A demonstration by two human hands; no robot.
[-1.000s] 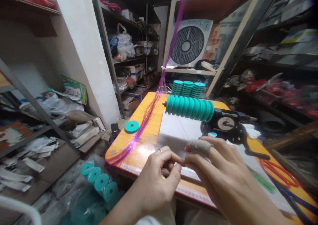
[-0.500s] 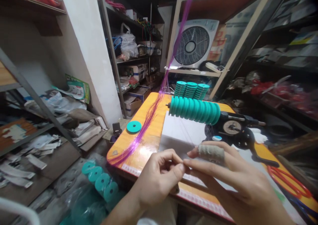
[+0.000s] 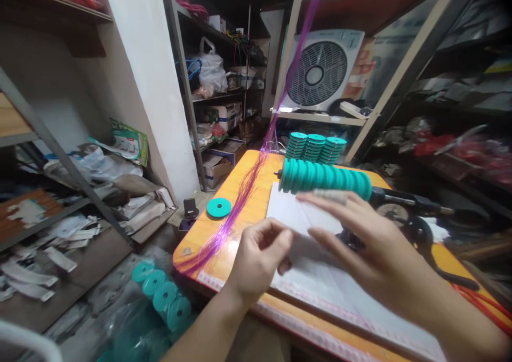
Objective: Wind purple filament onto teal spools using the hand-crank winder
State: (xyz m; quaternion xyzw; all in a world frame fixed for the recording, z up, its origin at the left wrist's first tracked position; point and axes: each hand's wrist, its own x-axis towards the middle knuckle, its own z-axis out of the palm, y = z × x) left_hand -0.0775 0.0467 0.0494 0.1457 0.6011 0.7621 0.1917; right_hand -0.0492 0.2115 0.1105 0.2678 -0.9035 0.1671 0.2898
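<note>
My left hand (image 3: 260,258) is closed in a pinch over the front part of the table; whatever is between the fingertips is too small to make out. To its right, my right hand (image 3: 360,239) is open, fingers stretched and apart, slightly blurred, with a grey wrap on one finger. Its fingertips are just below a row of teal spools (image 3: 320,178) mounted on the shaft of a black hand-cranked winder (image 3: 404,218), which my hand partly hides. Beneath both hands lies a white sheet (image 3: 296,287). Left of them, a bundle of shiny purple threads (image 3: 224,228) trails across the table.
A single teal spool (image 3: 219,207) lies on the orange tabletop (image 3: 248,191). Stacked teal spools (image 3: 316,146) stand at the back, before a box fan (image 3: 316,74). More bagged spools (image 3: 164,292) are low on the left. Red cords (image 3: 484,300) lie at right.
My hands have moved apart. My right hand has lifted its fingers toward the mounted spools, while my left hand keeps its pinch. The view has shifted slightly.
</note>
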